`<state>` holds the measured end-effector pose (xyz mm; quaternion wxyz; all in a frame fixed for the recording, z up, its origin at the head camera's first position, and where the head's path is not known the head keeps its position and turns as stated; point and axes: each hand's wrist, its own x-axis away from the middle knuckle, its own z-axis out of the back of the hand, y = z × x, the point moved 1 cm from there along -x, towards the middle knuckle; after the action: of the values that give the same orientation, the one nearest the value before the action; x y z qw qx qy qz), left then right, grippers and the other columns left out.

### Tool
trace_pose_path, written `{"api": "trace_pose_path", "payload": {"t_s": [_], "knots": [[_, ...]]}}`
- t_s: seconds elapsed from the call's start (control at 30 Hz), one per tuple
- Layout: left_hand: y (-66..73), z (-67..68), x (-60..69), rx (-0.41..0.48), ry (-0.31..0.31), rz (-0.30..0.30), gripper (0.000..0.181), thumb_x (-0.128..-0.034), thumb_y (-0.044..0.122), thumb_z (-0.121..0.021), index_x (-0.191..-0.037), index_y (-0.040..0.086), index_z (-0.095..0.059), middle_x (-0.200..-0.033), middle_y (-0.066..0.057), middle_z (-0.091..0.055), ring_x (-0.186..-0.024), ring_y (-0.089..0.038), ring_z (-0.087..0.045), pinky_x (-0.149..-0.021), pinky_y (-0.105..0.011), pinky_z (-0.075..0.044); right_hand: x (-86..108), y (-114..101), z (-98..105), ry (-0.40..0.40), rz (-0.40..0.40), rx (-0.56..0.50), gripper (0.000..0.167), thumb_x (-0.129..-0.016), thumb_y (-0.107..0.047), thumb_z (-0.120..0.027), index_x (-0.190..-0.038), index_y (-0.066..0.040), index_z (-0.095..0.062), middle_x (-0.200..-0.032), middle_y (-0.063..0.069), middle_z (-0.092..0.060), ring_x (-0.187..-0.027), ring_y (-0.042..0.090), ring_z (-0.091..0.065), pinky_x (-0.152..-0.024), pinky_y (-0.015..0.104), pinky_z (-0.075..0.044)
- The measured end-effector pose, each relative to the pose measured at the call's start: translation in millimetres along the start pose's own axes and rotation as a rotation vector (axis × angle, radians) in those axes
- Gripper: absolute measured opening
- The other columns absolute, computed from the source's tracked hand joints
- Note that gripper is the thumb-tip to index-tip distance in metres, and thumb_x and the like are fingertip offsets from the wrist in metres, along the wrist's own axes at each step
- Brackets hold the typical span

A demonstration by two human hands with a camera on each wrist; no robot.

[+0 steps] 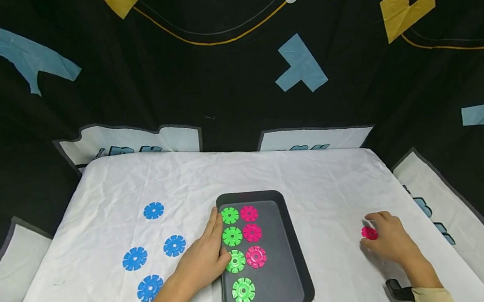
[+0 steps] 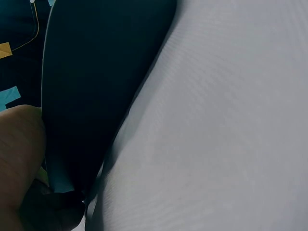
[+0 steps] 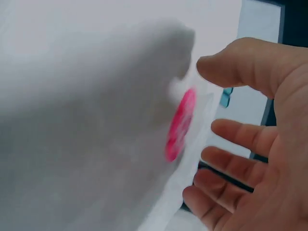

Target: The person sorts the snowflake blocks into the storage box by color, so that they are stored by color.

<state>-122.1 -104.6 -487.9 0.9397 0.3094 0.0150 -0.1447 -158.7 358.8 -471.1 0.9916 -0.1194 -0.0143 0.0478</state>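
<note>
My left hand (image 1: 203, 261) rests against the left rim of a dark grey tray (image 1: 280, 259), fingers straight along it and thumb at the edge. In the left wrist view, the tray's outer wall (image 2: 103, 82) fills much of the picture. Inside the tray lie a column of several green notched discs (image 1: 243, 291) and a column of three pink notched discs (image 1: 256, 257). Out to the right, my right hand (image 1: 389, 238) is over a loose pink disc (image 1: 368, 233). The right wrist view shows its thumb and fingers spread apart from that pink disc (image 3: 180, 126).
Several blue notched discs (image 1: 134, 258) lie on the white cloth (image 1: 330, 201) left of the tray. A black curtain (image 1: 218, 90) with blue and yellow patches hangs behind the table. A dark wrist strap (image 1: 397, 290) sits at the right sleeve.
</note>
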Motion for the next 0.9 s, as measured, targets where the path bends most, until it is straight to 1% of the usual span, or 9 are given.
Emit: {"api": "trace_pose_path", "payload": {"t_s": [0.1, 0.2, 0.33, 0.47, 0.67, 0.77, 0.9], "knots": [[0.0, -0.4, 0.1, 0.001, 0.002, -0.001, 0.082, -0.081, 0.015, -0.056, -0.153, -0.003, -0.022, -0.163, -0.012, -0.006, -0.059, -0.007, -0.05, -0.049, -0.023, -0.039, -0.1, 10, -2, -0.04, -0.073, 0.015, 0.065, -0.073, -0.028, -0.077, -0.123, 0.007, -0.055, -0.122, 0.032, -0.047, -0.106, 0.05, -0.043, -0.084, 0.062, -0.044], [0.0, -0.6, 0.3, 0.001, 0.002, 0.001, 0.082, -0.0812, 0.014, -0.056, -0.153, -0.003, -0.021, -0.163, -0.012, -0.006, -0.062, -0.009, -0.052, -0.05, -0.023, -0.04, -0.2, 14, -1, -0.079, -0.126, 0.003, 0.064, -0.075, -0.032, -0.076, -0.12, 0.008, -0.055, -0.118, 0.032, -0.049, -0.105, 0.049, -0.045, -0.086, 0.063, -0.042], [-0.3, -0.7, 0.1, -0.009, 0.006, -0.001, 0.082, -0.0808, 0.014, -0.056, -0.153, -0.003, -0.022, -0.163, -0.012, -0.006, -0.069, -0.01, -0.055, -0.052, -0.022, -0.04, -1.4, 13, 1, -0.118, -0.164, -0.036, 0.064, -0.076, -0.032, -0.076, -0.118, 0.01, -0.055, -0.113, 0.028, -0.053, -0.103, 0.043, -0.05, -0.088, 0.061, -0.043], [-0.7, -0.5, -0.6, -0.009, 0.008, -0.005, 0.081, -0.0805, 0.014, -0.056, -0.153, -0.003, -0.022, -0.162, -0.012, -0.007, -0.07, -0.01, -0.056, -0.053, -0.022, -0.04, -3.8, 10, 2, -0.157, -0.201, -0.072, 0.062, -0.075, -0.03, -0.078, -0.117, 0.01, -0.055, -0.106, 0.022, -0.057, -0.095, 0.035, -0.055, -0.085, 0.055, -0.048], [-0.5, 0.4, -0.5, -0.004, 0.011, -0.008, 0.081, -0.0803, 0.014, -0.055, -0.153, -0.003, -0.023, -0.162, -0.013, -0.008, -0.071, -0.01, -0.056, -0.053, -0.022, -0.041, -8.1, 9, 3, -0.184, -0.212, -0.087, 0.055, -0.075, -0.026, -0.078, -0.111, 0.01, -0.056, -0.095, 0.015, -0.06, -0.085, 0.028, -0.055, -0.077, 0.048, -0.051], [-0.2, 0.5, -0.4, 0.003, 0.008, -0.006, 0.081, -0.0803, 0.014, -0.055, -0.153, -0.003, -0.022, -0.162, -0.013, -0.007, -0.069, -0.01, -0.055, -0.053, -0.022, -0.041, -8.3, 8, 1, -0.174, -0.209, -0.066, 0.052, -0.074, -0.028, -0.077, -0.106, 0.008, -0.057, -0.09, 0.012, -0.059, -0.081, 0.026, -0.054, -0.072, 0.044, -0.051], [0.8, 0.9, 0.1, 0.004, 0.007, -0.004, 0.082, -0.0805, 0.013, -0.056, -0.153, -0.004, -0.022, -0.163, -0.012, -0.006, -0.068, -0.01, -0.055, -0.053, -0.022, -0.041, -7.8, 7, -1, -0.146, -0.168, -0.035, 0.049, -0.072, -0.029, -0.076, -0.1, 0.006, -0.057, -0.086, 0.009, -0.057, -0.076, 0.023, -0.053, -0.068, 0.041, -0.049]]}}
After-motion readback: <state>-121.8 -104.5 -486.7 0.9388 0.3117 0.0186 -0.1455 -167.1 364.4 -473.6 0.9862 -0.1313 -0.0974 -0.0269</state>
